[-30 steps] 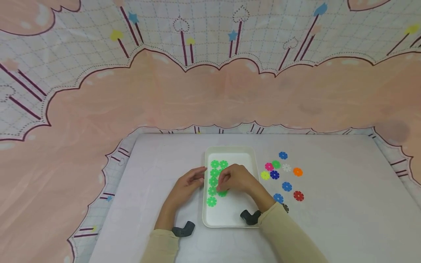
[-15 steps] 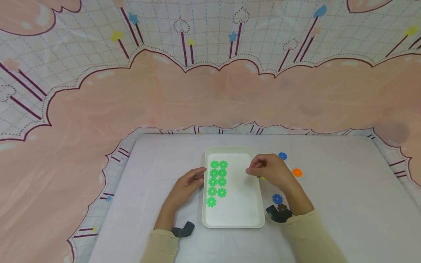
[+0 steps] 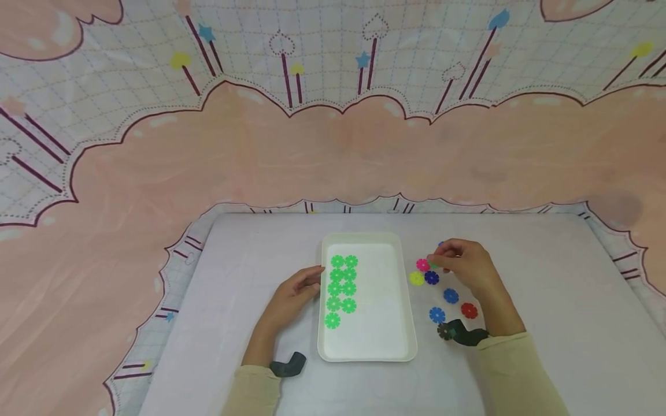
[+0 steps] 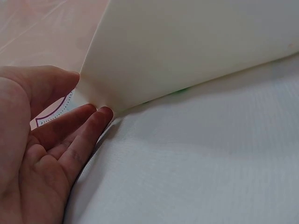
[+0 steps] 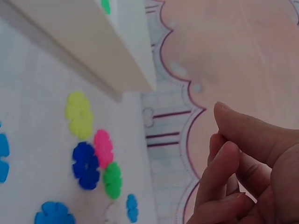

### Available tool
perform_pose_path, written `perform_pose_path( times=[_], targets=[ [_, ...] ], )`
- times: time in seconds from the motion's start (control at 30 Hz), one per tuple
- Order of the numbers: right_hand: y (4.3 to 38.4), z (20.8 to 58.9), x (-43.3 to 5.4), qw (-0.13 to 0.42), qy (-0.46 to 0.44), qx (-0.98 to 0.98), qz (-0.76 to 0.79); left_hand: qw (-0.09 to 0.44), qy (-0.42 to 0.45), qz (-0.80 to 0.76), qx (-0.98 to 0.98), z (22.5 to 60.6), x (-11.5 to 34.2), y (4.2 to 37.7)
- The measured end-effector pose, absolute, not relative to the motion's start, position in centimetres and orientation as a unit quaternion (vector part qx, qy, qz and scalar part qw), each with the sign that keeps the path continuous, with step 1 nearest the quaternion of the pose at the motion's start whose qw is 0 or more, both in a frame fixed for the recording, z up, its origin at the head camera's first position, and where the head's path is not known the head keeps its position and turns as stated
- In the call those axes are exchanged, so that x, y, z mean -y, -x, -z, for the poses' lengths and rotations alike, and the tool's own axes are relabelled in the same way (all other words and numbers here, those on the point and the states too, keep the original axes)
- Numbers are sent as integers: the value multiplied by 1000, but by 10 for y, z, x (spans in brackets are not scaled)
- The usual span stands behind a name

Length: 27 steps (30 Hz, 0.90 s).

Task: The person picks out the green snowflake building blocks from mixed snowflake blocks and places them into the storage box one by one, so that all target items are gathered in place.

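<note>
A white tray (image 3: 366, 353) holds several green snowflake discs (image 3: 335, 288) in two columns along its left side. My left hand (image 3: 288, 297) touches the tray's left wall with extended fingers; the left wrist view has thumb and fingertips against the tray's side (image 4: 177, 42). To the right of the tray, my right hand (image 3: 470, 268) hovers over loose discs, its fingers loosely bent with nothing between them in the right wrist view. Below them lies a green disc (image 5: 112, 180), beside a pink disc (image 5: 103, 148) and a dark blue disc (image 5: 86, 165).
A yellow disc (image 3: 417, 278), blue discs (image 3: 451, 296), a red disc (image 3: 469, 311) and a dark brown disc (image 3: 445, 331) lie on the white table (image 3: 562, 300). My right hand covers others in the head view. A patterned cloth (image 3: 364, 156) hangs behind.
My right hand has left a green disc in the tray's second column and moved right, out over the loose discs. The left hand has stayed at the tray's side.
</note>
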State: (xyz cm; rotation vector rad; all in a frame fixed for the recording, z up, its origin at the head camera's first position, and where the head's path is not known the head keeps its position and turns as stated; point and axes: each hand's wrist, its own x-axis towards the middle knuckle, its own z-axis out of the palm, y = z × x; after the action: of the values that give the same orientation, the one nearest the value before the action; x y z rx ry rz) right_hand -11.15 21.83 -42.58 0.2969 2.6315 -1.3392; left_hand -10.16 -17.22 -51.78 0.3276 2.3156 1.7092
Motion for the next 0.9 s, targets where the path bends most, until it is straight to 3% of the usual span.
perform_pose_path(
  times=[0.33,0.67,0.9],
  targets=[
    [118,457,-231,82,-151,-879,445,120,-113,-590,-791,521,174,102],
    [125,479,-238,145,-195,-869,431,126,-113,-589,-790,521,173,101],
    [133,484,-239,148,-191,-877,416,118,-111,-586,-794,521,173,103]
  ],
)
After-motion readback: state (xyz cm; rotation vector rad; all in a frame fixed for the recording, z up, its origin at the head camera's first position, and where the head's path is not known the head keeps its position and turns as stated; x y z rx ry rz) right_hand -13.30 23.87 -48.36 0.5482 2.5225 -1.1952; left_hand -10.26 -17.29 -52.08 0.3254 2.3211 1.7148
